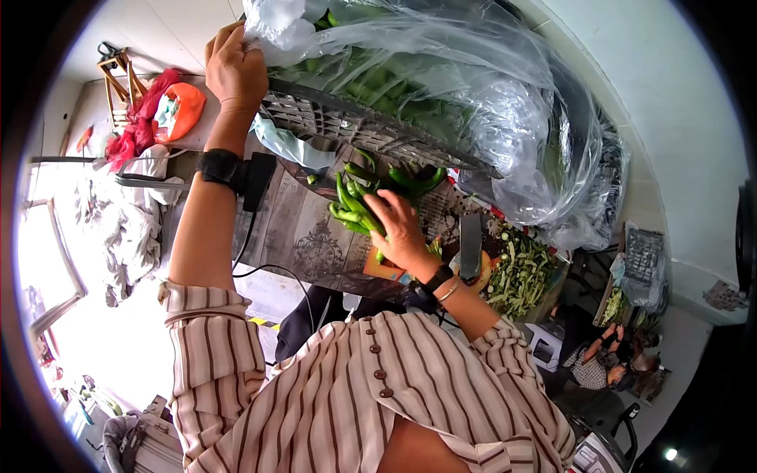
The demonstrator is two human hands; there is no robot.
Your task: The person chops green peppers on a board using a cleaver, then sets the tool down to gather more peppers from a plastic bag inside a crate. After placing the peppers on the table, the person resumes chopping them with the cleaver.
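Observation:
My left hand [236, 69] is closed at the upper left corner of a black plastic crate [315, 114], gripping the clear plastic bag [276, 31] that lines it. Green peppers show through the film. My right hand [400, 236] lies over a small pile of long green peppers [355, 201] on the wood-patterned table [276, 213], fingers apart and touching them. More green peppers [418, 180] lie just beyond, against the crate. To the right of that hand rests a cleaver [471, 244] with a broad dark blade.
Cut green pieces [520, 272] are heaped on the table's right side. A pale blue cloth or mask [292, 144] lies by the crate. An orange bag [188, 110] and red netting [142, 118] sit at the left. Another person [595, 359] is at the far right.

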